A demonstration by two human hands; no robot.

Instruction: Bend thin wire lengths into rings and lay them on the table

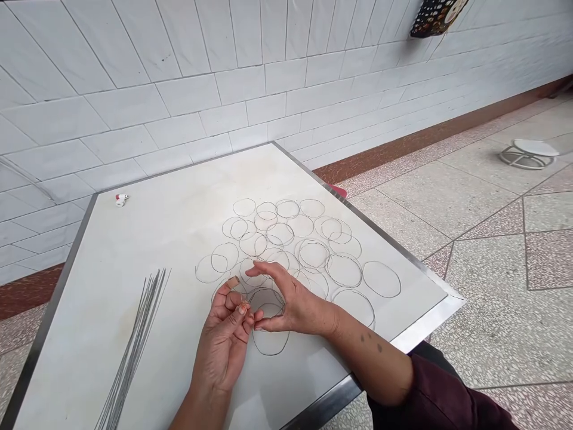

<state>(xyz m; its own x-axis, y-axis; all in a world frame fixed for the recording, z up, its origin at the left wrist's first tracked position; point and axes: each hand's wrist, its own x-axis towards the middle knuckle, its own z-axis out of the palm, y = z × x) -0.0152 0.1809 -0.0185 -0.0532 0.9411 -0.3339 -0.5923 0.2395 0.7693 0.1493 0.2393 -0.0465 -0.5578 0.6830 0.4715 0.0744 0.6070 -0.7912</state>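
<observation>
My left hand is held above the white table, its thumb and fingers pinched at the ends of a thin wire; tape is wrapped round one fingertip. Beside it on the right, my right hand curves with thumb and fingers wide apart, close to the left fingertips. Around and beneath the hands, many thin wire rings lie on the table, some overlapping. One ring passes near both hands; whether the right hand touches it is unclear. To the left lies a bundle of straight wires.
The white table has a metal edge and stands near a tiled wall. Small red and white items sit at its far left corner. A round stool is on the floor at right, and a dark patterned item hangs above.
</observation>
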